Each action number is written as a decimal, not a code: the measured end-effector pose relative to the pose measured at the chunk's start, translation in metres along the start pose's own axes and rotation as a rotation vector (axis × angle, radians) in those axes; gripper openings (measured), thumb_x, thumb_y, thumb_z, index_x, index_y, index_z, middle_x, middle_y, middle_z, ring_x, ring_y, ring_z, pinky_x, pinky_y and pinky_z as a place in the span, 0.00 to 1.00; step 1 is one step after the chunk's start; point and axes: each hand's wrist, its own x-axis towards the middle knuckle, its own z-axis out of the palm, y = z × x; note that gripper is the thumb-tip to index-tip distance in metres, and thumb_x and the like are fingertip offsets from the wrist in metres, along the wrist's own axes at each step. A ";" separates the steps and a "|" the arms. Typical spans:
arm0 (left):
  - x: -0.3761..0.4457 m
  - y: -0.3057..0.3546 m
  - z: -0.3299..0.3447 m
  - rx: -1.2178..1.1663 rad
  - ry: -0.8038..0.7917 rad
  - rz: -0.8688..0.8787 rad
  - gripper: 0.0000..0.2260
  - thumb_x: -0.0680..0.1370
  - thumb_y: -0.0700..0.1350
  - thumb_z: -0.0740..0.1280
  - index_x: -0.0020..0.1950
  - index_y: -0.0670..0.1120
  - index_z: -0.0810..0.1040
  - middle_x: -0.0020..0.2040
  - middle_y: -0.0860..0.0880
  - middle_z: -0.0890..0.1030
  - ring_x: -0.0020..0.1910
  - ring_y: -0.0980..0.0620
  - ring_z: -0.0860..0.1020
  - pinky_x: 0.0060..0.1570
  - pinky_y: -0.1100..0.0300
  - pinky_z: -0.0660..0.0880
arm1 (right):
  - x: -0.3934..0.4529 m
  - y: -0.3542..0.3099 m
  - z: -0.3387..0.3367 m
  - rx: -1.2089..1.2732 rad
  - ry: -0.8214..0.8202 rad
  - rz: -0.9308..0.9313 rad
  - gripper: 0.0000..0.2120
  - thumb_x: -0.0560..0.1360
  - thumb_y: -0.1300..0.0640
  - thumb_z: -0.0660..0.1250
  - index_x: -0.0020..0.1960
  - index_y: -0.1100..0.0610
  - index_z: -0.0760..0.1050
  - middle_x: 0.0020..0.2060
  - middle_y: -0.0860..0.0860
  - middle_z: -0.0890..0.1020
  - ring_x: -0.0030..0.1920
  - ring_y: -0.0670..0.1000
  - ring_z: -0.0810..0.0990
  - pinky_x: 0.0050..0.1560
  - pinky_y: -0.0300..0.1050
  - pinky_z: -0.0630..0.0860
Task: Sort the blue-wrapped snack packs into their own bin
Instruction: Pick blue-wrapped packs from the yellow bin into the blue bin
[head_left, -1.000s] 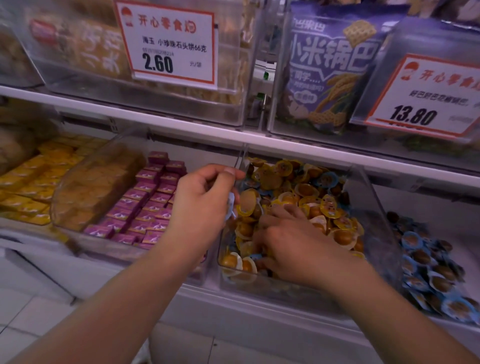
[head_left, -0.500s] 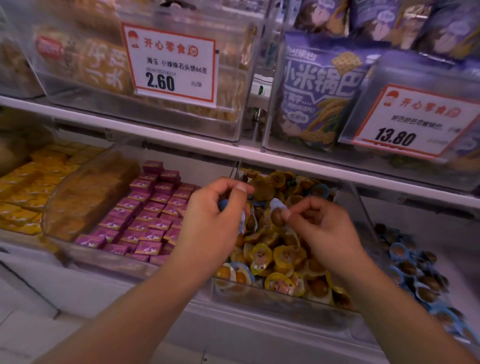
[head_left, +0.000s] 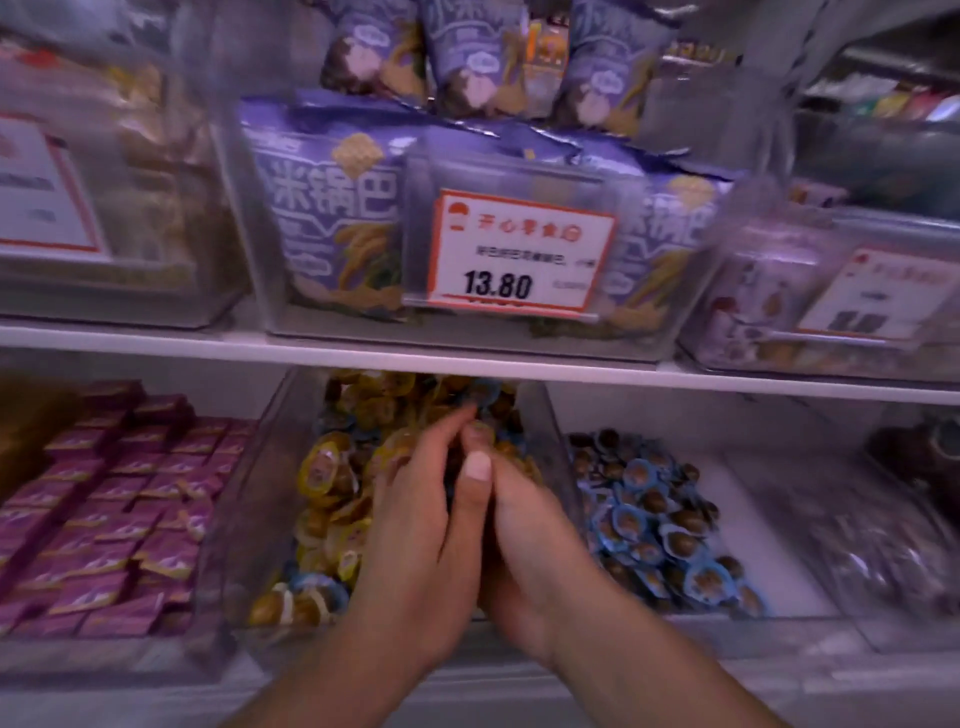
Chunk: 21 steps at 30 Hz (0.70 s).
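Both forearms reach forward from the lower edge of the view and converge over the middle clear plastic bin (head_left: 540, 415) on the lower shelf. The left hand (head_left: 415, 525) and right hand (head_left: 524, 535) are pressed side by side, fingers extended into the heap. Whether either hand grasps anything cannot be told; the fingertips are hidden among the packs and the view is blurred.

The middle bin holds round, glossy yellow-wrapped packs (head_left: 324, 467), with a few blue-wrapped snack packs (head_left: 317, 587) mixed in near its front left corner. The next bin to the right (head_left: 769, 545), clear and shallow, holds a pile of blue-rimmed round packs (head_left: 649, 519) with brown centres. Left of the middle bin lie rows of flat purple rectangular packets (head_left: 104, 509). A white shelf edge (head_left: 208, 345) runs above, carrying a price tag (head_left: 522, 254) reading 13.80.
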 end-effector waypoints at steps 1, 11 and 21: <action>-0.004 0.002 0.004 -0.035 -0.050 0.021 0.22 0.79 0.67 0.51 0.72 0.65 0.64 0.69 0.64 0.72 0.70 0.59 0.69 0.70 0.55 0.66 | 0.001 -0.002 -0.006 -0.062 0.020 -0.061 0.16 0.80 0.50 0.64 0.62 0.57 0.79 0.58 0.59 0.83 0.62 0.56 0.80 0.68 0.55 0.73; 0.018 -0.020 -0.012 0.053 -0.158 0.091 0.11 0.79 0.52 0.61 0.59 0.61 0.78 0.60 0.63 0.79 0.63 0.62 0.75 0.64 0.60 0.72 | 0.030 -0.094 -0.108 -0.560 0.308 -0.422 0.08 0.79 0.56 0.66 0.44 0.60 0.78 0.33 0.58 0.81 0.29 0.52 0.80 0.21 0.38 0.69; 0.030 -0.021 -0.053 0.595 -0.237 0.322 0.14 0.77 0.50 0.59 0.54 0.52 0.83 0.47 0.60 0.80 0.47 0.53 0.80 0.56 0.54 0.74 | 0.054 -0.113 -0.170 -1.161 0.641 -0.697 0.09 0.75 0.62 0.66 0.43 0.48 0.80 0.42 0.51 0.86 0.42 0.50 0.84 0.46 0.38 0.79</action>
